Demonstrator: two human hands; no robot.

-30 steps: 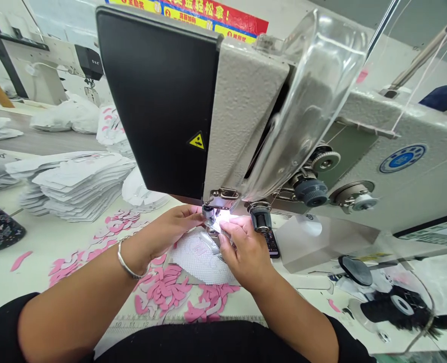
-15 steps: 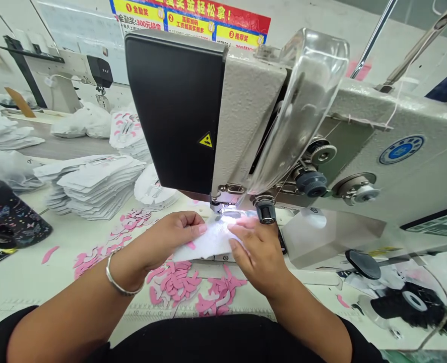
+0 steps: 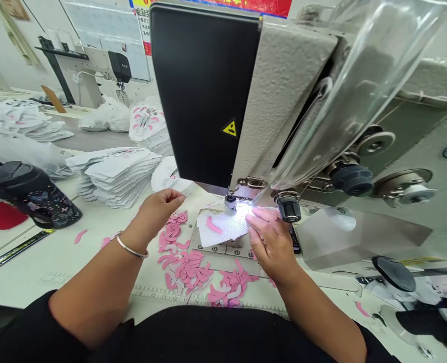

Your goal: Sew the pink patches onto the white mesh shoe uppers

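A white fabric piece (image 3: 223,233) with a curved pink patch (image 3: 214,225) on it lies under the lit needle area of the sewing machine (image 3: 203,96). My right hand (image 3: 272,242) is at the fabric's right edge, fingertips and thumb closed on it close to the presser foot (image 3: 231,202). Off to the left and apart from the fabric, my left hand (image 3: 160,212) is raised with thumb and forefinger pinched together. Whatever may be between them is too small to see. Loose pink cut pieces (image 3: 189,269) lie in front of the machine bed.
Stacks of white fabric pieces (image 3: 119,176) stand at the left, behind my left hand. A dark patterned tumbler (image 3: 38,196) is at the far left. A grey panel (image 3: 363,237) and a black thread spool (image 3: 416,322) sit at the right. Another sewing machine (image 3: 94,75) stands behind.
My left hand has let go of the white fabric and moved left, up off it. My right hand stays at the fabric. The view has shifted, with the machine now nearer.
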